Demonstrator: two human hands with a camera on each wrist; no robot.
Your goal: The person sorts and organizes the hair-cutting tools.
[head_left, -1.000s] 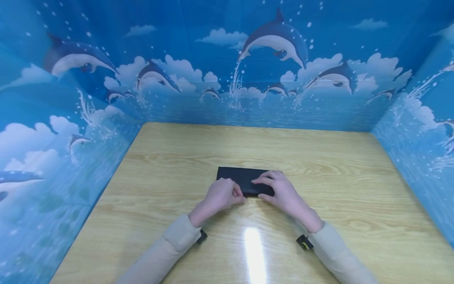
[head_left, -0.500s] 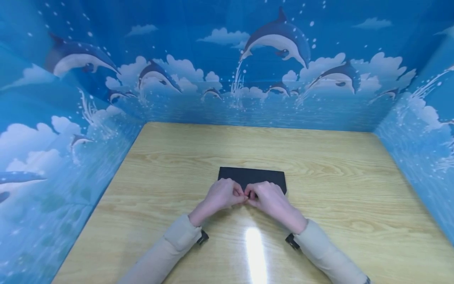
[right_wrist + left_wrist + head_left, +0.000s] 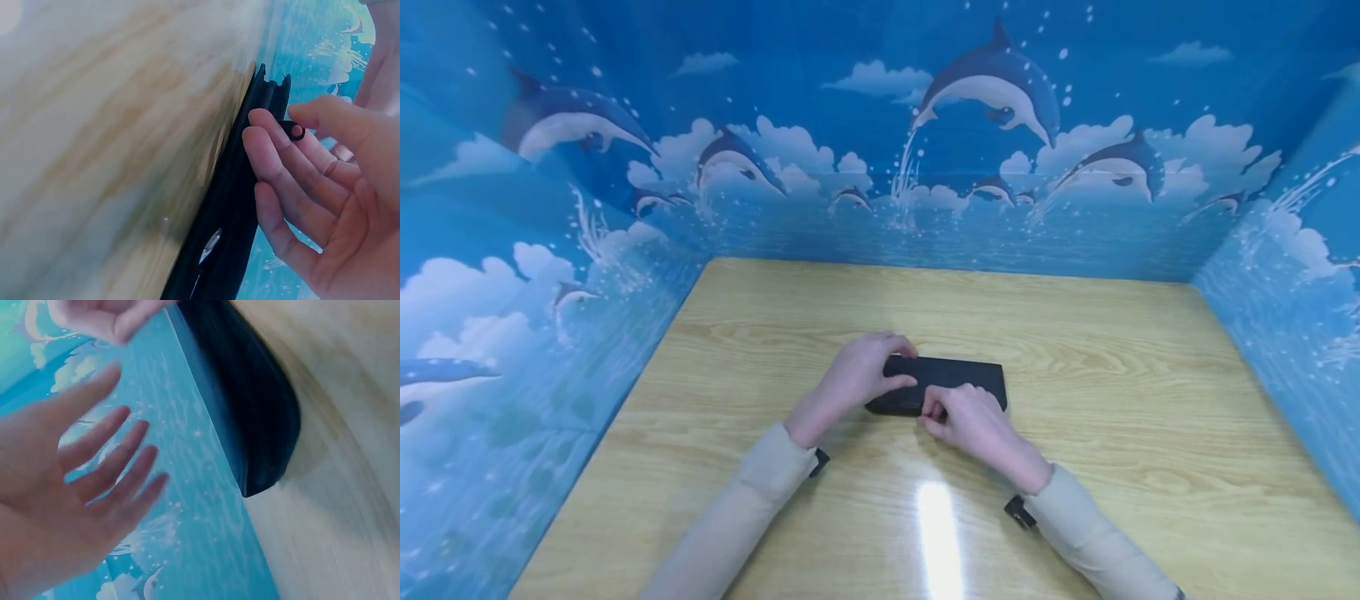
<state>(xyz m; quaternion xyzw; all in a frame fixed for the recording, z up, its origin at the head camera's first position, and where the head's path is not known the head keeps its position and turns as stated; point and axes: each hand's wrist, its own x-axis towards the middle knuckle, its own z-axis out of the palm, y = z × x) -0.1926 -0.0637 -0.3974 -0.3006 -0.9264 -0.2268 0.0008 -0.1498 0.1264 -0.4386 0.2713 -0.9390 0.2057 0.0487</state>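
Note:
A flat, long black zip pouch (image 3: 958, 375) lies on the table, its front edge towards me. At that edge my right hand (image 3: 973, 421) pinches a small black zipper pull (image 3: 292, 129) between thumb and forefinger. The other fingers curl loosely beside the pouch's side in the right wrist view. My left hand (image 3: 861, 375) hovers over the left end of the pouch with thumb and fingers apart. In the left wrist view its fingers are spread and hold nothing, clear of the pouch (image 3: 250, 406). A shiny silvery spot (image 3: 210, 245) shows along the pouch's side.
The pouch lies on a light wood-grain table (image 3: 1112, 400). Blue dolphin-print sheets (image 3: 925, 225) stand at the back and both sides. A bright light reflection (image 3: 938, 533) falls near the front. Each wrist wears a small dark device (image 3: 1019, 511).
My right hand has moved left from over the pouch to its front edge, meeting the left hand there. Then the left hand has let go and moved up and left, its fingers opening.

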